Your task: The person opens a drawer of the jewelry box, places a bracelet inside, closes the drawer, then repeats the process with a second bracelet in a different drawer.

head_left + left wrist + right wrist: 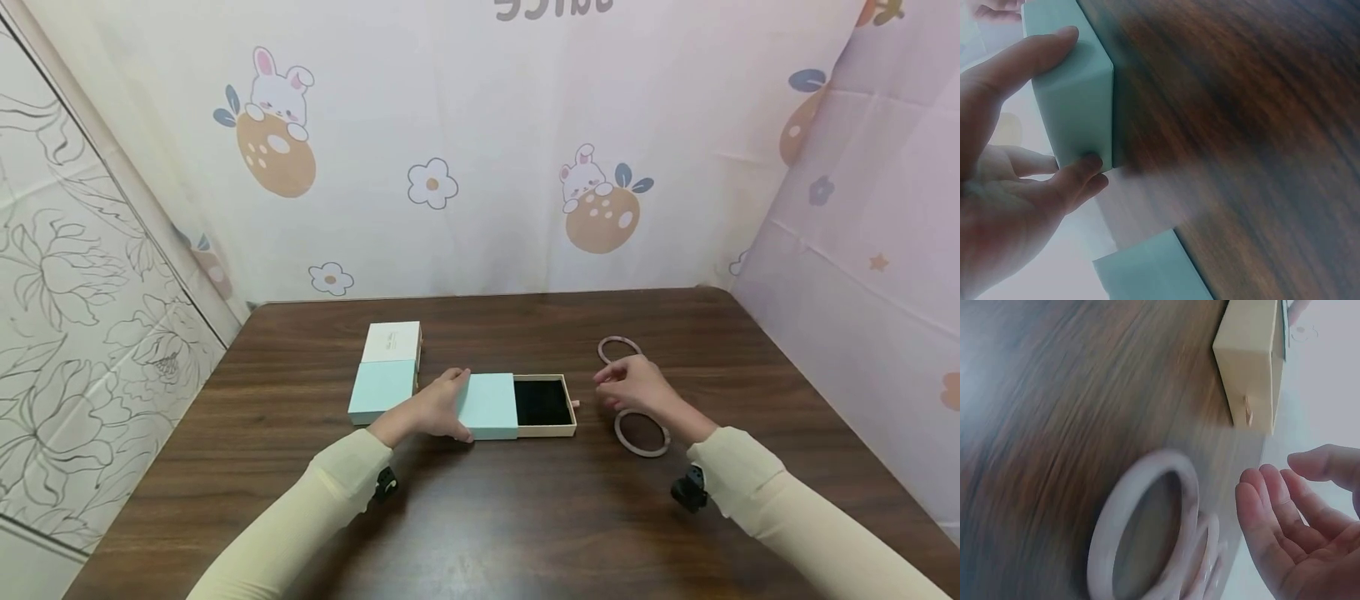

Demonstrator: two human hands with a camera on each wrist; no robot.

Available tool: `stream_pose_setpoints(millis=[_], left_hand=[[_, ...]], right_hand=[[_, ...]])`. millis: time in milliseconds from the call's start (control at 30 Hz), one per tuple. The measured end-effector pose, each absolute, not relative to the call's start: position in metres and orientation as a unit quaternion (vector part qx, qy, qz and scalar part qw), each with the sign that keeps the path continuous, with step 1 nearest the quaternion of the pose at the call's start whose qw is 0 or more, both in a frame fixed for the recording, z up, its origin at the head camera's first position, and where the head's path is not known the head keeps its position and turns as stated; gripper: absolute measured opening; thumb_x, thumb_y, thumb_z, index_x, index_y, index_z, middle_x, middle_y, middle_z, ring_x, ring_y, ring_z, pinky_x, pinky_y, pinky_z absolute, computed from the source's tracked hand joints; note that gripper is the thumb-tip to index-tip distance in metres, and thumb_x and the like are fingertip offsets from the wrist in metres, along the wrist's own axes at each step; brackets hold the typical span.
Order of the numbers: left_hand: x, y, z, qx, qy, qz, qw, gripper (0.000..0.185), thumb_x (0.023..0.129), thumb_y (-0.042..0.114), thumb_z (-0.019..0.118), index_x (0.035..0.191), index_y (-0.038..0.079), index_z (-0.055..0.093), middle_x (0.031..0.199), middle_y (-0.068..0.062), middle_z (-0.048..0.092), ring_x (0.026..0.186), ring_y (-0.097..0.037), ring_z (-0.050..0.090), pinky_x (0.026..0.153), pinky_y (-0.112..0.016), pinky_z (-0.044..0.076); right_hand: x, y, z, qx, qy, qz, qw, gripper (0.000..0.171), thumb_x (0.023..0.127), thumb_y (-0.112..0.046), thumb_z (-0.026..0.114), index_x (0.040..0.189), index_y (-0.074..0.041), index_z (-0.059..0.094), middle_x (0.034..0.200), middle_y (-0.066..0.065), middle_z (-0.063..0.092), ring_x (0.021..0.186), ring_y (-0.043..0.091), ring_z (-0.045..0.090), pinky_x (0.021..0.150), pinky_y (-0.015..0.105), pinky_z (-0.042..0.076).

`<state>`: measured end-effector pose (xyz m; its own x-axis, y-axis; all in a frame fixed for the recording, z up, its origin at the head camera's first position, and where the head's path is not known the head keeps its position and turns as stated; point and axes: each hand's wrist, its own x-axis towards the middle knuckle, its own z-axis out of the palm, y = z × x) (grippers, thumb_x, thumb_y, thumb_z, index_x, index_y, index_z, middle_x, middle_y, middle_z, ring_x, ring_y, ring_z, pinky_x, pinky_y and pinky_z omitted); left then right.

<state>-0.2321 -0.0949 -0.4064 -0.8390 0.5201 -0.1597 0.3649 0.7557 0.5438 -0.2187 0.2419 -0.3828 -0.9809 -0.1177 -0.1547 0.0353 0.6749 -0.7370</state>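
My left hand [438, 408] grips the mint-green sleeve [487, 407] of a drawer box, its thumb on one side and fingers on the opposite side. From the sleeve's right end a cream drawer [545, 431] with a black lining [542, 402] stands partly pulled out. A small pull tab [1248, 411] sticks out of the drawer's front. To the right of it hovers my right hand [636, 385], its fingers loosely bent and holding nothing. Pale pinkish bangles lie around this hand: a far one [619, 339] and a near one [642, 454]. In the right wrist view several bangles [1105, 550] overlap.
Left of my left hand, a second box with a mint-green part [382, 390] and a white, lettered part [393, 340] rests on the dark wooden table [480, 533]. Behind the table hangs a printed curtain [495, 242]. Another curtain [862, 275] borders the right side.
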Motion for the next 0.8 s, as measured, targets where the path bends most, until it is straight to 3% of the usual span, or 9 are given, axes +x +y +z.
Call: stream_pose_setpoints(millis=[200,433,800], left_hand=[[-0.232,-0.096,-0.406,0.236,0.924,0.258,0.153,0.111,0.077,0.020,0.094,0.160,-0.011,0.027,0.164,-0.030,0.033,0.142,-0.041,0.048,0.116,-0.052,0.044],[-0.232,-0.093,-0.409,0.245,0.923,0.255,0.154,0.111,0.077,0.020,0.094,0.159,-0.013,0.027,0.163,-0.032,0.034,0.143,-0.042,0.047,0.116,-0.053,0.044],[-0.233,-0.095,-0.408,0.241,0.923,0.256,0.155,0.110,0.078,0.020,0.094,0.160,-0.011,0.027,0.164,-0.031,0.033,0.144,-0.041,0.046,0.117,-0.052,0.043]], right_hand=[[-0.212,0.263,-0.377,-0.013,0.924,-0.374,0.079,0.026,0.092,-0.010,0.068,0.108,0.009,0.074,0.081,0.005,0.070,0.066,0.013,0.062,0.060,0.029,0.055],[-0.204,0.293,-0.382,-0.013,0.940,-0.331,0.087,0.029,0.093,-0.011,0.070,0.109,0.012,0.072,0.087,0.010,0.070,0.074,0.016,0.062,0.064,0.032,0.054],[-0.199,0.311,-0.395,0.013,0.941,-0.319,0.116,0.032,0.090,-0.011,0.074,0.107,0.015,0.068,0.090,0.015,0.068,0.072,0.016,0.065,0.064,0.034,0.060]])
